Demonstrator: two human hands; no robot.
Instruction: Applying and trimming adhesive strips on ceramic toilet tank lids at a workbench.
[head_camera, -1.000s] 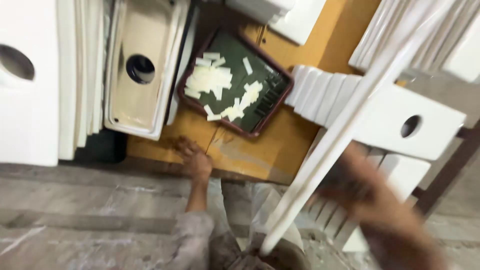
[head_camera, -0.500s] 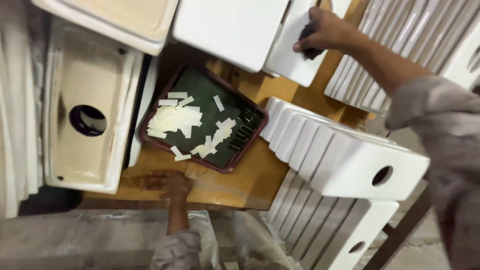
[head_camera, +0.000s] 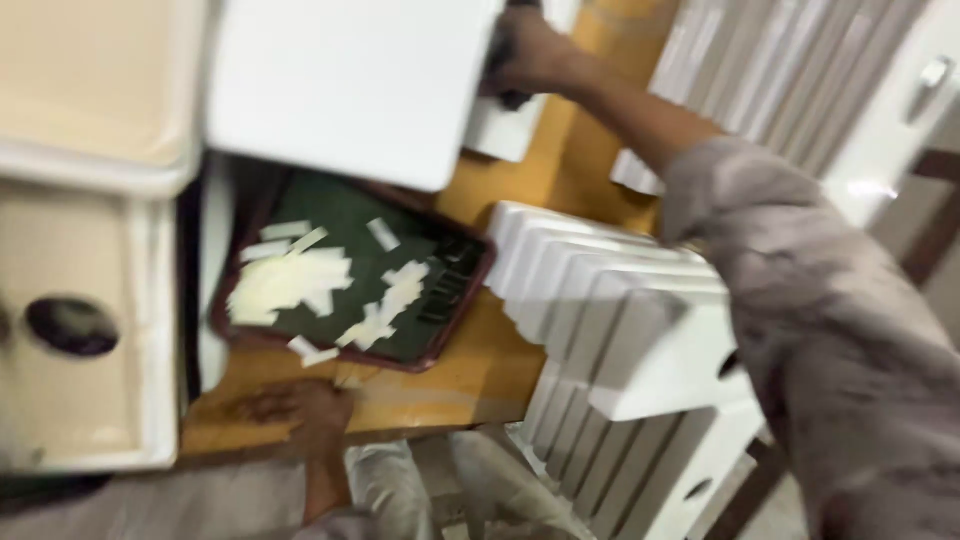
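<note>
My right hand (head_camera: 525, 55) reaches to the far side of the yellow wooden table (head_camera: 480, 375). It is closed around a small dark object (head_camera: 515, 98) pressed against a white ceramic piece (head_camera: 500, 130); blur hides what the object is. My left hand (head_camera: 300, 410) rests flat on the table's near edge, holding nothing. Just beyond it lies a dark green tray (head_camera: 440, 340) with a reddish rim, and pale strips (head_camera: 300, 285) are scattered in it.
A large white slab (head_camera: 350, 90) overhangs the tray's far side. Cream ceramic basins (head_camera: 80, 390), one with a round hole, stand at the left. A row of white ceramic pieces (head_camera: 600, 300) leans at the right, with more (head_camera: 760, 70) behind my right arm.
A second ago my right arm swung across the view; it now stays at the far white piece with the dark object. The view has moved closer. My left hand has kept to the table edge.
</note>
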